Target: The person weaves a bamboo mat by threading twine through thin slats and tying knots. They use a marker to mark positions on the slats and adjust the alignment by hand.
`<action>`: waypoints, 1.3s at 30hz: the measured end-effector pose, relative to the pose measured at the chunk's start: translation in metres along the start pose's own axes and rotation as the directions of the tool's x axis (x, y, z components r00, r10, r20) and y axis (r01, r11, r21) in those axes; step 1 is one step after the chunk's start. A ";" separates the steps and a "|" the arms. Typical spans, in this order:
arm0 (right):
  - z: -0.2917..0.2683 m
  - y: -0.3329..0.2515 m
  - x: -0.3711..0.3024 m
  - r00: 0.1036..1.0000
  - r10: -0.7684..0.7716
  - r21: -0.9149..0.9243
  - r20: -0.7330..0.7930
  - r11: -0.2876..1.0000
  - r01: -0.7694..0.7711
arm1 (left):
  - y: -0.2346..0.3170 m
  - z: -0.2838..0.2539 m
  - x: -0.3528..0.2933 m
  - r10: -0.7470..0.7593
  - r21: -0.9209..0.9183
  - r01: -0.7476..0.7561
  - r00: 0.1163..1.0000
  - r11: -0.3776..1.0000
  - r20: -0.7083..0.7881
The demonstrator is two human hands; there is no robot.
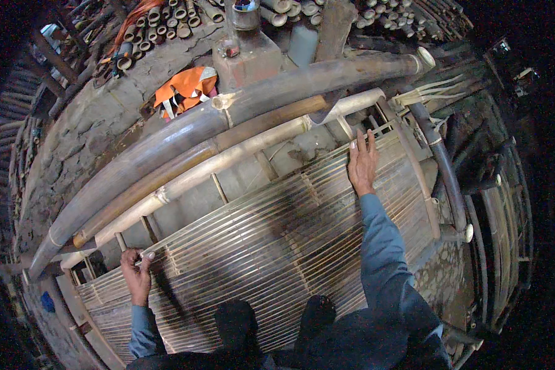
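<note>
Single head view, looks steeply down, close over slat mat (pixel 277 246); both hands' fingers (pixel 359 148) lie beyond the knees, toward the top.

Bamboo workshop: poles (pixel 166 154), slat mat (pixel 277 240).

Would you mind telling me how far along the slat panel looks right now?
Done: pale split-bamboo slats already cover most of the frame. In hand: left hand and right hand press the topmost slat. Left: an open gap below the pale bamboo pole.
</note>
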State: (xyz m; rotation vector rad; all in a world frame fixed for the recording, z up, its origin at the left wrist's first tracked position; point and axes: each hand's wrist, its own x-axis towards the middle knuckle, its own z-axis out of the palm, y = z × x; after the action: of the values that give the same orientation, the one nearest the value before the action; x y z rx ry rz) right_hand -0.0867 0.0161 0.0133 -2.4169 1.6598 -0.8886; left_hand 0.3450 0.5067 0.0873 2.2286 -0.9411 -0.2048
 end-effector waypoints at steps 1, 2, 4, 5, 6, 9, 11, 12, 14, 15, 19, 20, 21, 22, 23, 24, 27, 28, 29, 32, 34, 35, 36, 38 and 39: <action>-0.001 -0.001 -0.001 1.000 0.008 0.030 0.001 1.000 -0.008 | 0.003 -0.003 -0.001 -0.003 0.008 0.003 1.000 1.000 0.001; -0.002 -0.002 -0.002 1.000 0.016 0.059 0.001 0.998 -0.017 | 0.007 -0.007 -0.001 -0.005 0.015 0.005 1.000 1.000 0.003; -0.005 -0.001 -0.004 1.000 0.026 0.057 -0.004 0.998 -0.025 | 0.014 -0.010 -0.005 -0.001 0.019 0.001 1.000 1.000 -0.007; -0.007 -0.001 -0.005 1.000 0.023 0.075 -0.012 0.997 -0.022 | 0.014 -0.011 -0.007 0.009 0.021 -0.009 1.000 1.000 -0.010; -0.007 -0.001 -0.007 1.000 0.024 0.095 -0.018 0.995 -0.022 | 0.015 -0.013 -0.009 0.019 0.026 -0.019 1.000 0.999 -0.011; -0.005 -0.002 -0.008 0.999 0.048 0.114 -0.014 0.992 -0.046 | 0.023 -0.017 -0.009 0.038 0.011 -0.037 0.998 0.999 -0.056; -0.006 -0.002 -0.008 0.999 0.041 0.122 -0.014 0.992 -0.039 | 0.025 -0.019 -0.011 0.048 0.010 -0.047 0.996 0.999 -0.079; -0.005 0.001 -0.009 0.999 0.040 0.124 -0.016 0.992 -0.037 | 0.024 -0.019 -0.011 0.051 0.010 -0.051 0.995 0.999 -0.084; -0.004 0.006 -0.011 1.000 -0.013 0.029 0.022 1.000 0.012 | 0.028 -0.021 -0.011 0.059 0.011 -0.058 0.995 0.998 -0.086; -0.003 0.006 -0.012 0.998 -0.037 -0.015 0.045 0.999 0.038 | 0.035 -0.024 -0.010 0.062 0.018 -0.061 0.995 0.998 -0.083; -0.004 -0.001 -0.012 0.999 0.030 0.133 0.018 0.991 -0.032 | 0.030 -0.027 -0.010 0.054 0.054 -0.052 0.997 0.997 -0.047; -0.003 -0.005 -0.010 1.000 0.026 0.129 0.011 0.991 -0.027 | 0.028 -0.028 -0.010 0.048 0.053 -0.045 0.997 0.998 -0.054; -0.004 -0.004 -0.010 1.000 0.028 0.121 0.004 0.992 -0.028 | 0.028 -0.027 -0.010 0.044 0.050 -0.042 0.998 0.998 -0.054; -0.004 -0.004 -0.010 1.000 0.029 0.129 0.000 0.991 -0.028 | 0.030 -0.026 -0.009 0.041 0.047 -0.038 0.998 0.998 -0.055; -0.005 -0.004 -0.011 1.000 0.029 0.137 -0.004 0.990 -0.028 | 0.032 -0.026 -0.009 0.041 0.061 -0.038 0.998 0.997 -0.042; -0.005 -0.002 -0.011 0.999 0.031 0.144 -0.010 0.989 -0.030 | 0.040 -0.028 -0.008 0.044 0.073 -0.042 0.999 0.996 -0.028; -0.005 0.001 -0.011 0.999 0.013 0.144 -0.032 0.989 -0.008 | 0.038 -0.024 -0.007 0.037 0.053 -0.035 0.999 0.998 -0.028; -0.004 0.000 -0.011 1.000 0.020 0.130 -0.024 0.991 -0.017 | 0.032 -0.021 -0.007 0.031 0.037 -0.030 0.999 0.999 -0.036; -0.003 0.000 -0.011 0.999 0.027 0.115 -0.017 0.993 -0.025 | 0.025 -0.018 -0.006 0.012 0.030 -0.011 1.000 1.000 -0.025; 0.000 0.000 -0.012 0.999 0.045 0.079 -0.010 0.996 -0.044 | 0.011 -0.007 -0.003 -0.033 0.034 0.033 0.999 0.999 0.021; 0.001 0.001 -0.011 0.999 0.049 0.069 -0.009 0.996 -0.048 | 0.013 0.000 0.002 -0.041 0.075 0.036 0.996 0.997 0.075; 0.002 0.001 -0.011 0.999 0.047 0.070 -0.007 0.997 -0.046 | 0.000 0.004 0.002 -0.108 0.052 0.102 0.985 0.993 0.135; 0.003 0.005 -0.011 0.999 0.043 0.069 -0.004 0.997 -0.043 | -0.002 0.011 0.002 -0.078 0.063 0.070 0.987 0.996 0.143; -0.001 0.018 -0.009 0.990 0.134 0.292 -0.052 0.950 -0.113 | -0.005 0.026 0.002 -0.015 0.082 0.001 0.987 0.997 0.159; -0.005 0.029 -0.007 0.981 0.181 0.400 -0.070 0.906 -0.139 | -0.014 0.031 0.004 0.082 0.172 -0.110 0.983 0.979 0.161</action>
State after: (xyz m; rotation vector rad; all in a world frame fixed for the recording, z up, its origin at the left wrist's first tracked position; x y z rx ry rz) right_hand -0.1149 0.0117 0.0040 -1.9682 1.5062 -1.2062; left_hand 0.3437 0.4940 0.0559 2.3503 -1.1906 -0.2589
